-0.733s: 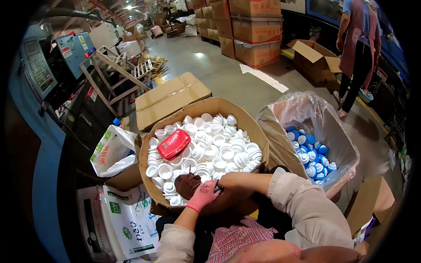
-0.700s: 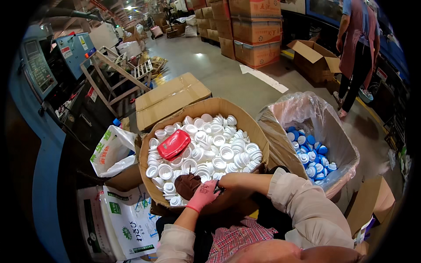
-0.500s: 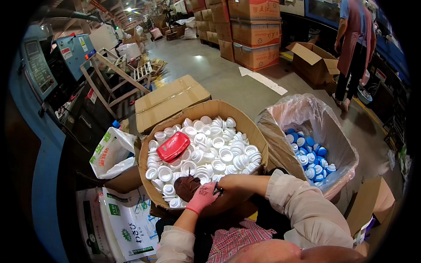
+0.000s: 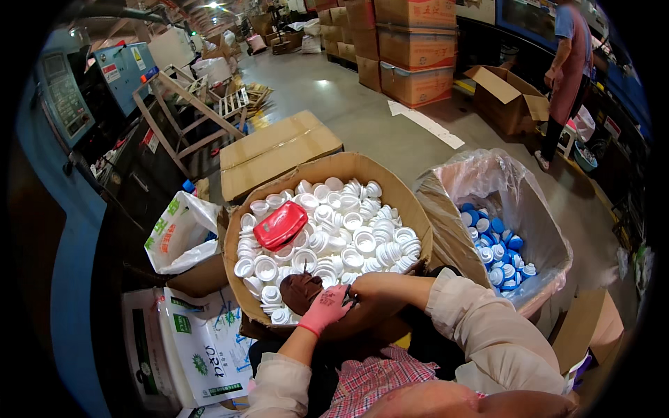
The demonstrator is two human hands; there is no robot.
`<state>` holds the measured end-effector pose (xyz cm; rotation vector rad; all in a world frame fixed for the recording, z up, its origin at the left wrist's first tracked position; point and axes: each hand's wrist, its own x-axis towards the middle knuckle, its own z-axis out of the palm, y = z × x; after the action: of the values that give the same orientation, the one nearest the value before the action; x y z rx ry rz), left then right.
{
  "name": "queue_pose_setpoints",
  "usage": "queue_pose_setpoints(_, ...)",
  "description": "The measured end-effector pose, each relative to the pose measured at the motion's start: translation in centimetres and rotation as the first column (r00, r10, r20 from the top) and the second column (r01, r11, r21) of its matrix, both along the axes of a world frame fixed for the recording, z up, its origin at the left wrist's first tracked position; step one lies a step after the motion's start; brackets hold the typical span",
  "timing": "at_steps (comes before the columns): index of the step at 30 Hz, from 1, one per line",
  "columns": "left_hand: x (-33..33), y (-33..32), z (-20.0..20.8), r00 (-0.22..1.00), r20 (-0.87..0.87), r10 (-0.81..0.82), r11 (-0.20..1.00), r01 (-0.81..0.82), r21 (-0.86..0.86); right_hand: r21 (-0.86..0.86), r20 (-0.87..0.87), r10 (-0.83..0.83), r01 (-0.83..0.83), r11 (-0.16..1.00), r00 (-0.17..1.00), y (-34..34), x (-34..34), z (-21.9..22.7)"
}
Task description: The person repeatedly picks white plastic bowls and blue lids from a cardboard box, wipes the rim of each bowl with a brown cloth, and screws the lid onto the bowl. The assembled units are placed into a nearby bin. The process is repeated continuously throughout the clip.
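A pink glove with a red cuff covers my left hand point(image 4: 327, 310). Its fingers are closed at the dark cuff point(image 4: 350, 295) of the glove on my right wrist. My right hand point(image 4: 301, 291), in a dark brown glove, is curled up just beyond the pink one, over the near side of a cardboard box point(image 4: 411, 202). From the brown glove a thin dark spike point(image 4: 304, 267) sticks up; the rest of what that hand holds is hidden. White plastic caps point(image 4: 352, 223) in large number fill the box around both hands. On top of them lies a red pouch-like case point(image 4: 281, 226).
On the right, a plastic-lined box point(image 4: 446, 209) holds blue and white caps point(image 4: 498, 244). A closed carton point(image 4: 279, 155) stands beyond the caps. A white plastic bag point(image 4: 182, 233) and a printed sack point(image 4: 209, 348) are to the left. Farther right, a person point(image 4: 571, 63) stands by an open carton point(image 4: 509, 97).
The whole view has shifted slightly, with the boxes a little higher and farther right. My hands stay together at the right wrist. The person at the far right has shifted stance.
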<state>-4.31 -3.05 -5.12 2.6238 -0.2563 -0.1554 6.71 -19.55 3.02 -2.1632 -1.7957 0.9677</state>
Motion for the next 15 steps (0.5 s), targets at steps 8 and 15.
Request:
queue_pose_setpoints(8,0.0,-0.8,1.0,0.999,-0.024,0.026,0.997,-0.024,0.079,-0.015,-0.007,-0.025,0.025,1.0,1.0,0.3,0.6,-2.6)
queue_pose_setpoints(15,0.0,-1.0,1.8,0.999,-0.032,0.007,0.993,-0.003,0.116,-0.053,0.04,-0.015,0.017,0.998,0.999,0.6,0.9,-3.9)
